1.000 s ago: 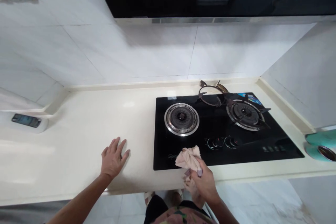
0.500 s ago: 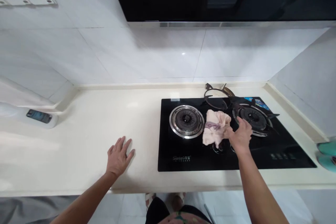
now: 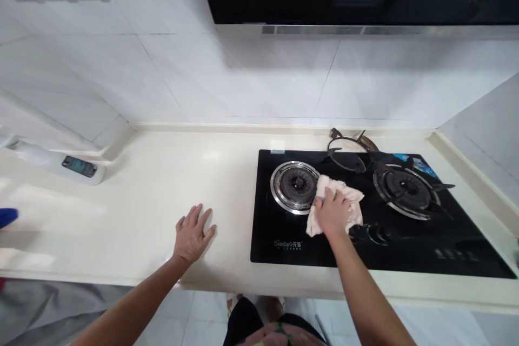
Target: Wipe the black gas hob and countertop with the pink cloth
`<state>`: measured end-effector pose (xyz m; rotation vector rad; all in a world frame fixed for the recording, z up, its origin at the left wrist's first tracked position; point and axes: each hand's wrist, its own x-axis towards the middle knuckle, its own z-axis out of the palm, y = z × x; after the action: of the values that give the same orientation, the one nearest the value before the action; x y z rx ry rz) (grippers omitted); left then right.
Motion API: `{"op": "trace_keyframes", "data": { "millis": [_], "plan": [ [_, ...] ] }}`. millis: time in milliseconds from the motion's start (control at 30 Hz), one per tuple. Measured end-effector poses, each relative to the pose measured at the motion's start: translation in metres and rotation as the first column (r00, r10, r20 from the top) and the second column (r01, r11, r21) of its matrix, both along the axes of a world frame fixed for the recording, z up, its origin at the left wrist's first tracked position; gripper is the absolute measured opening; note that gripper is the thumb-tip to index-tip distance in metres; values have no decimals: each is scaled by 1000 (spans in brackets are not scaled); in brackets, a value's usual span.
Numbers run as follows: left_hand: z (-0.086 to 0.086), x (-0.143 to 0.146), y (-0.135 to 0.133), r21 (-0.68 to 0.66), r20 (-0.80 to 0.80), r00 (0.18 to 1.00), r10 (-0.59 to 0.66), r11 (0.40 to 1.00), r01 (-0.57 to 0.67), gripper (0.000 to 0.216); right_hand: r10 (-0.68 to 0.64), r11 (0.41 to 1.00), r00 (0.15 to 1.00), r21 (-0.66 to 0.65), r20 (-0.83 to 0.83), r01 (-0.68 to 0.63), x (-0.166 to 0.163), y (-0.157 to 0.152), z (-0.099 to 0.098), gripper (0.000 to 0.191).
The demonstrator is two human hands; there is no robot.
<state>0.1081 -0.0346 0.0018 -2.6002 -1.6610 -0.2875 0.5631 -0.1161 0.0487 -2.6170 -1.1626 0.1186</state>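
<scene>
Pale pink cloth (image 3: 353,206) lies bunched on the black glass gas hob (image 3: 279,248), right of centre in the frame, between the two burners. Its upper left corner reaches the steel burner ring (image 3: 294,186) on the left. The cloth's long axis runs roughly left to right, tilted from lower left to upper right; crumpled as it is, it has no clear front and points nowhere firmly.

The right hand (image 3: 332,213) lies palm down on top of it, its fingers (image 3: 326,200) together and slightly curved, pressing rather than clenched, with no pinch visible. The left hand (image 3: 192,235) rests on the cream countertop (image 3: 133,216), fingers spread and released, holding nothing.

The main risk lies around the hob. The cloth's lower right edge sits near the control knobs (image 3: 373,233), so dragging it that way could snag or turn one. Pushed upward or to the right, it could catch on the prongs of the right burner's pan support (image 3: 440,186) or knock the loose pan support (image 3: 344,152) at the hob's upper edge. No flame shows, but a lit burner would scorch the cloth, and the knob settings cannot be read from this view.

A phone (image 3: 79,166) lies on a white object at the left of the counter.
</scene>
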Motion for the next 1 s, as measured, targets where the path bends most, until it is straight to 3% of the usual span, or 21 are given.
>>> {"op": "trace_keyframes", "data": {
  "millis": [167, 233, 333, 467, 600, 733, 867, 933, 1000],
  "plan": [
    [-1, 1, -2, -6, 7, 1000, -4, 1000, 4, 54, 161, 986, 983, 25, 87, -164, -79, -60, -12, 47],
    [-2, 1, -2, -8, 16, 1000, -4, 1000, 4, 54, 268, 961, 955, 34, 124, -274, -106, -70, -14, 43],
    [-2, 2, -2, -12, 26, 1000, -1, 1000, 1, 54, 431, 900, 895, 26, 112, -436, -135, -54, -11, 45],
    [-1, 2, -2, -16, 17, 1000, 8, 1000, -8, 53, 609, 792, 792, 32, 27, -610, -154, -2, 0, 54],
    [1, 1, -2, -17, 12, 1000, 11, 1000, -10, 54, 779, 625, 627, 77, 8, -777, -181, 16, 6, 51],
    [2, 0, -1, -15, 3, 1000, -5, 1000, 5, 53, 929, 364, 369, 131, 16, -922, -222, -20, 6, 40],
    [2, -1, -1, 18, 8, 1000, -7, 1000, 7, 49, 978, 196, 206, 192, 34, -962, -227, -58, -1, 46],
    [3, -1, -1, 16, 11, 1000, -9, 1000, 9, 50, 978, 186, 201, 233, 47, -955, -209, -72, -7, 47],
    [4, 0, -1, 6, 14, 1000, 1, 1000, -1, 49, 957, 266, 287, 264, 47, -927, -180, -87, -15, 42]
  ]
}}
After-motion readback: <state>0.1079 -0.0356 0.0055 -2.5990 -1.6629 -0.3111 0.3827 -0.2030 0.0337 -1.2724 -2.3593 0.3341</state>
